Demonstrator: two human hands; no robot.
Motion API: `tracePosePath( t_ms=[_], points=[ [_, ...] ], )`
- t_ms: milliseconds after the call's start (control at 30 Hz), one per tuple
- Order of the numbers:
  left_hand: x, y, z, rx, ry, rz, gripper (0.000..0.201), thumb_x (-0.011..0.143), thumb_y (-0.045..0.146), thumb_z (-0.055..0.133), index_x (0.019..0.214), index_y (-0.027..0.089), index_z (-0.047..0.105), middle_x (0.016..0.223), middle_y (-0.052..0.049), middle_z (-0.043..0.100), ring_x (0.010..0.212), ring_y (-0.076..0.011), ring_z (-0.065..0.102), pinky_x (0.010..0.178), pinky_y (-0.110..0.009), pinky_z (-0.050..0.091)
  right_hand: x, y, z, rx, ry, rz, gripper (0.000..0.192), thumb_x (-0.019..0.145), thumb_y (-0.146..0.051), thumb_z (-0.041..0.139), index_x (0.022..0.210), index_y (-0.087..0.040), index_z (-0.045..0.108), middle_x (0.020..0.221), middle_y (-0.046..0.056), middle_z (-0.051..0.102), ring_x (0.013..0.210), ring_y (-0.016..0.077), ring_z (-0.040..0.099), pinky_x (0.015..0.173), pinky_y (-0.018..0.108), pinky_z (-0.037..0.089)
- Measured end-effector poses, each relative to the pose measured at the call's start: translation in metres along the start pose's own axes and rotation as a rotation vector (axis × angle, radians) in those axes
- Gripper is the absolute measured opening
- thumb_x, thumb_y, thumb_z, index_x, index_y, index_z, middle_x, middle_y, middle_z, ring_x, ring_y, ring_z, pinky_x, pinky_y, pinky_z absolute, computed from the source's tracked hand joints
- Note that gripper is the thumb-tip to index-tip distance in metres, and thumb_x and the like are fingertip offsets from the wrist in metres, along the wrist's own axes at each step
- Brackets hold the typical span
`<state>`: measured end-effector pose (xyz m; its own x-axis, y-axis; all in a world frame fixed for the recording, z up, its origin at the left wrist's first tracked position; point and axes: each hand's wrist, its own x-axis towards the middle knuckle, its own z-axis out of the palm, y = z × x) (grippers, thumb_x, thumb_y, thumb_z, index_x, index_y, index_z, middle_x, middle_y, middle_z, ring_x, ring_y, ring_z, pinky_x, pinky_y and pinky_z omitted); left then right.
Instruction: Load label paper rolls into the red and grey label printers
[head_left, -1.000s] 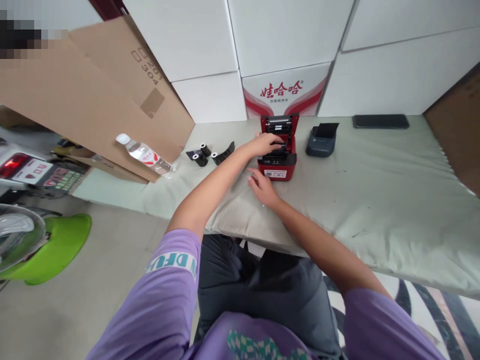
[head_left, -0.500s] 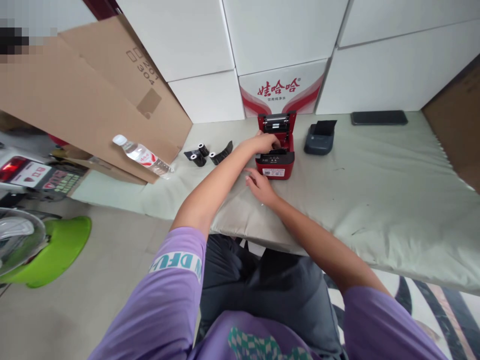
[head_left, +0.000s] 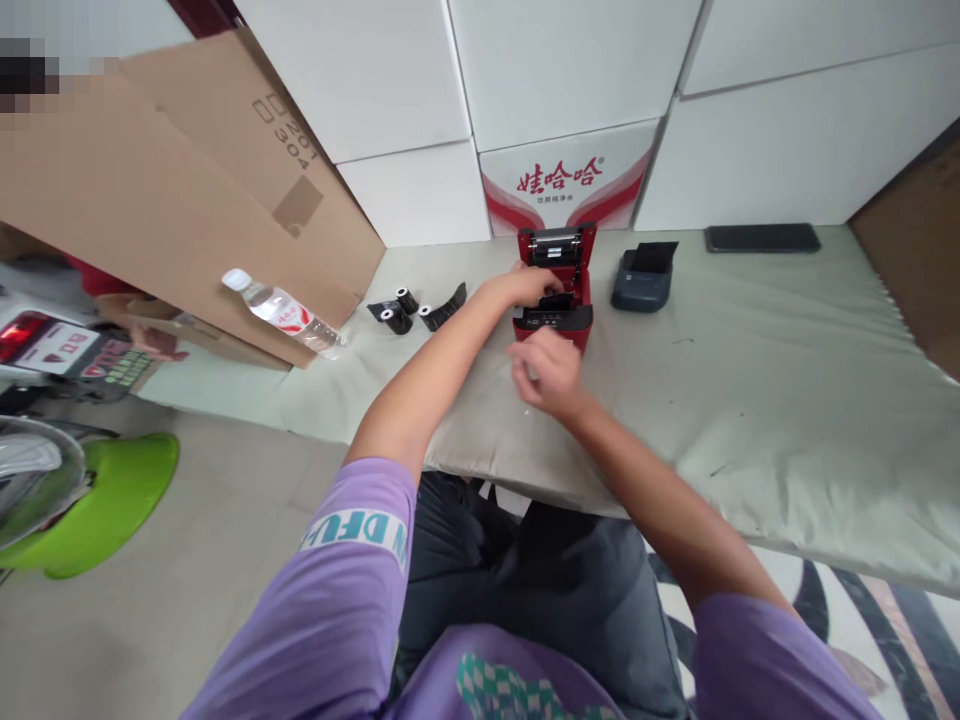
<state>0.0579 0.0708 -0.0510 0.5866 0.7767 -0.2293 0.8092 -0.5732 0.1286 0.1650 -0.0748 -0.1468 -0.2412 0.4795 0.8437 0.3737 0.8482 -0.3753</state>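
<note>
Inside the open red label printer [head_left: 553, 318], the left hand [head_left: 525, 286] reached into the paper bay, its grip hidden. Just before the printer, the right hand [head_left: 546, 372] hovered half-curled and empty. Seating the roll squarely, then closing the lid, seemed next.

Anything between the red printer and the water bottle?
Yes, head view: black rolls lie on the cloth between red printer and bottle; left forearm crosses there too.
</note>
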Motion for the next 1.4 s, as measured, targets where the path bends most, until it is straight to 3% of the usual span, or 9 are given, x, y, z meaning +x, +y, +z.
tracePosePath(
  t_ms=[100, 167, 267, 600, 800, 967, 1067, 1200, 1400],
  points=[
    [0.000, -0.003, 0.000, -0.001, 0.014, 0.009, 0.050, 0.085, 0.017, 0.061, 0.130, 0.025, 0.081, 0.119, -0.006, 0.085, 0.118, -0.0286, 0.072, 0.113, -0.042, 0.044, 0.023, 0.023, -0.029, -0.228, 0.199, 0.233, 0.026, 0.093, -0.030, 0.067, 0.118, -0.025, 0.072, 0.120, 0.016, 0.068, 0.117, 0.0358, 0.059, 0.102, 0.059, 0.051],
    [0.000, -0.003, -0.001, -0.009, 0.011, 0.016, 0.050, 0.086, 0.018, 0.061, 0.131, 0.026, 0.081, 0.116, -0.005, 0.085, 0.115, -0.0275, 0.073, 0.111, -0.041, 0.045, 0.031, 0.045, -0.036, -0.311, 0.177, 0.444, 0.033, 0.083, -0.031, 0.075, 0.115, -0.025, 0.075, 0.134, 0.018, 0.064, 0.129, 0.0434, 0.052, 0.105, 0.068, 0.048],
    [-0.001, -0.003, -0.001, -0.039, 0.011, 0.008, 0.048, 0.087, 0.021, 0.061, 0.131, 0.025, 0.082, 0.119, -0.004, 0.085, 0.114, -0.0263, 0.073, 0.108, -0.037, 0.047, 0.031, 0.071, -0.032, -0.259, 0.086, 0.615, 0.015, 0.080, -0.029, 0.075, 0.094, -0.025, 0.077, 0.128, 0.015, 0.068, 0.125, 0.0421, 0.054, 0.106, 0.070, 0.048],
    [0.003, -0.019, 0.010, -0.327, 0.125, 0.069, 0.033, 0.091, 0.022, 0.071, 0.120, 0.025, 0.086, 0.123, -0.005, 0.086, 0.122, -0.0272, 0.075, 0.121, -0.047, 0.045, 0.023, 0.065, -0.034, -0.201, 0.112, 0.359, 0.014, 0.091, -0.029, 0.065, 0.088, -0.026, 0.078, 0.099, 0.009, 0.076, 0.101, 0.0315, 0.063, 0.095, 0.054, 0.050],
    [-0.031, -0.030, 0.037, -0.901, 0.450, 0.205, 0.024, 0.097, 0.029, 0.070, 0.112, 0.018, 0.085, 0.110, -0.011, 0.086, 0.105, -0.0236, 0.080, 0.103, -0.042, 0.060, 0.024, 0.063, -0.032, -0.209, 0.089, 0.311, 0.017, 0.093, -0.029, 0.062, 0.093, -0.025, 0.078, 0.098, 0.009, 0.079, 0.099, 0.0304, 0.065, 0.089, 0.049, 0.047],
    [-0.061, -0.022, 0.084, -0.803, 0.808, 0.302, 0.032, 0.092, 0.053, 0.079, 0.096, 0.021, 0.085, 0.107, -0.011, 0.085, 0.104, -0.0252, 0.079, 0.103, -0.044, 0.059, 0.021, 0.059, -0.036, -0.193, 0.119, 0.322, 0.019, 0.093, -0.032, 0.060, 0.097, -0.024, 0.076, 0.099, 0.010, 0.078, 0.100, 0.0311, 0.066, 0.093, 0.051, 0.048],
    [-0.057, -0.016, 0.103, -0.802, 0.984, 0.253, 0.045, 0.097, 0.064, 0.070, 0.089, 0.022, 0.081, 0.100, -0.011, 0.084, 0.098, -0.0232, 0.078, 0.098, -0.043, 0.060, 0.023, 0.072, -0.045, -0.138, 0.189, 0.299, 0.040, 0.087, -0.035, 0.061, 0.125, -0.023, 0.071, 0.126, 0.013, 0.075, 0.119, 0.0331, 0.065, 0.106, 0.054, 0.049],
    [-0.050, -0.010, 0.108, -0.761, 1.048, 0.158, 0.050, 0.098, 0.070, 0.062, 0.088, 0.024, 0.078, 0.098, -0.009, 0.082, 0.100, -0.0225, 0.075, 0.101, -0.044, 0.059, 0.045, 0.117, -0.055, 0.021, 0.279, 0.501, 0.066, 0.093, -0.056, 0.057, 0.153, -0.028, 0.050, 0.155, 0.015, 0.061, 0.143, 0.0338, 0.056, 0.122, 0.059, 0.043],
    [-0.056, 0.003, 0.103, -0.653, 1.035, 0.059, 0.036, 0.105, 0.055, 0.059, 0.092, 0.026, 0.077, 0.105, -0.008, 0.083, 0.111, -0.0231, 0.073, 0.108, -0.046, 0.057, 0.087, 0.157, -0.040, 0.247, 0.182, 0.611, 0.082, 0.085, -0.091, 0.053, 0.135, -0.026, 0.058, 0.142, 0.014, 0.065, 0.138, 0.0312, 0.060, 0.122, 0.050, 0.047]
  ],
)
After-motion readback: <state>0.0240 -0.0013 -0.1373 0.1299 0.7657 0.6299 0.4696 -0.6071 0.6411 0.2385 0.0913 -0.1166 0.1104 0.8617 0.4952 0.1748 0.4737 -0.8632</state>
